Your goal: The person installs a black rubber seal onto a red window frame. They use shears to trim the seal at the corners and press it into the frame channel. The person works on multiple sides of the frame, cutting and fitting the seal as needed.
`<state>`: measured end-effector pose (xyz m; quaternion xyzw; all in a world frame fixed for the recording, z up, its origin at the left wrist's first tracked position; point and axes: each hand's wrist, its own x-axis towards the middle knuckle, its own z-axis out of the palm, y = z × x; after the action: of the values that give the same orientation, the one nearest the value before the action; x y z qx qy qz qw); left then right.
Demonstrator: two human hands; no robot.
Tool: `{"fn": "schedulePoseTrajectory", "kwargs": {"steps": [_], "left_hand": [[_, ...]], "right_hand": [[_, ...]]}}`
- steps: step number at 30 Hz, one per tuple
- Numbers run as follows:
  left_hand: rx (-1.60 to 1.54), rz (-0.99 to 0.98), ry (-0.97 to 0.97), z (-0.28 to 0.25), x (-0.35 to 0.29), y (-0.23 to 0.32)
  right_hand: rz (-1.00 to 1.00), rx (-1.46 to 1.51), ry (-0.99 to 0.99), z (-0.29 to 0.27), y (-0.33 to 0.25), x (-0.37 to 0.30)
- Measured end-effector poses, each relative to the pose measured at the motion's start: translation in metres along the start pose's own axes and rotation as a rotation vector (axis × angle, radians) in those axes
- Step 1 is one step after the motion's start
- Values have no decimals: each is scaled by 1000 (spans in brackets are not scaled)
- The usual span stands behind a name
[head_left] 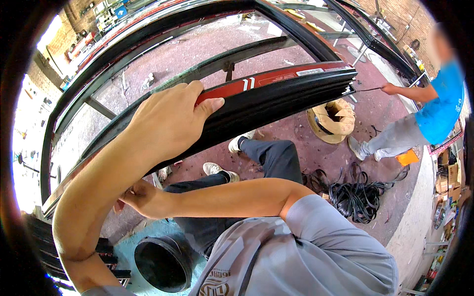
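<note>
My left hand (170,118) lies over a long black profile bar (266,106) with red film along its top face. The fingers wrap over the far edge, and the thumb presses on the near side. Below it, my right hand (148,198) reaches across under the left forearm. Its fingers are curled and partly hidden, so what they hold cannot be made out. At the bar's open right end, a thin dark strip (368,90) runs to the hand (389,89) of another person in a blue shirt.
A large black frame (296,37) lies on supports behind the bar. On the reddish floor are a paper-wrapped roll (323,123) and a heap of black rubber strip (358,195). A black bucket (163,264) stands by my legs. Stacked black profiles (44,241) lie at lower left.
</note>
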<state>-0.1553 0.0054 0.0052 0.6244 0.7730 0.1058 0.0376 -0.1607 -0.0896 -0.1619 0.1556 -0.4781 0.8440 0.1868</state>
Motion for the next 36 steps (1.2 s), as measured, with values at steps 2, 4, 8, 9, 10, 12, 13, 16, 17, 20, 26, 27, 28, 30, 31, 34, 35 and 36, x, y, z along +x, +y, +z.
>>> {"fn": "schedulePoseTrajectory", "kwargs": {"steps": [2,4,8,9,10,12,13,16,17,20,26,27,28,30,31,34,35,36], "left_hand": [[5,-4,-4,-3,-2,-2],[5,7,-24,-6,-5,-6],[33,-2,-134,-27,-13,-17],[49,-20,-172,-29,-14,-18],[66,-32,-165,-30,-16,-18],[99,-56,-153,-29,-20,-18],[105,-58,-138,-27,-20,-17],[123,-41,-76,-19,-20,-18],[129,-21,-43,-15,-21,-22],[169,4,8,-9,-22,-25],[134,43,26,-13,-18,-18],[132,64,42,-12,-16,-13],[118,62,73,-7,-16,-13],[92,56,136,6,-15,-16],[43,35,113,5,-13,-13],[-76,-33,54,-1,-9,-7],[-99,-60,42,-1,-9,-7],[-121,-87,31,-1,-9,-7]], "right_hand": [[-27,44,1,5,1,3],[16,95,-10,6,-3,4],[18,211,-29,8,-11,10],[27,207,-20,9,-13,13],[38,209,-19,14,-14,16],[52,224,-54,21,-8,23],[55,231,-84,21,-2,31],[-8,124,90,33,6,34],[-21,120,134,38,3,34],[-1,160,155,47,-11,32],[208,-173,132,33,-20,32],[213,-251,131,32,-19,32],[185,-337,118,32,-10,29],[43,-386,99,36,5,26],[-75,-358,104,35,7,27],[-206,-26,60,35,5,29],[-163,39,36,35,5,33],[-118,103,16,34,6,37]]}}
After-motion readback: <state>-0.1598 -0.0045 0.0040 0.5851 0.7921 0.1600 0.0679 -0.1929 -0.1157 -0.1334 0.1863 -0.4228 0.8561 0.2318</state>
